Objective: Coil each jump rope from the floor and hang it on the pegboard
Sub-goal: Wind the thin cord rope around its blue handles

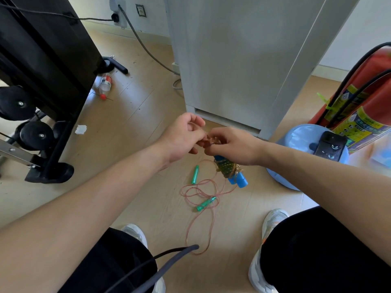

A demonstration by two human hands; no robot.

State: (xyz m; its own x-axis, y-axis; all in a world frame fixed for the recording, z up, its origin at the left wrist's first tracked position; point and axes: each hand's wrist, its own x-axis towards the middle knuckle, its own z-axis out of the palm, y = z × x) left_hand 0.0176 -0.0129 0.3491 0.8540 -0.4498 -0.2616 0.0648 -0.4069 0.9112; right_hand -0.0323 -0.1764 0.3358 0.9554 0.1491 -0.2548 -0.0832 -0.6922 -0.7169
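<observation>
While the right hand is gripping the blue-handled rope above the floor, the left hand is pinching its cord end, finishing the coil. Green-handled rope is lying loose on the floor just below, awaiting coiling; hanging likely comes next, pegboard unseen.

The pale wood floor carries a green-handled rope lying loose near the white cabinet; farther left of the cabinet lie a bottle and a white scrap.
</observation>
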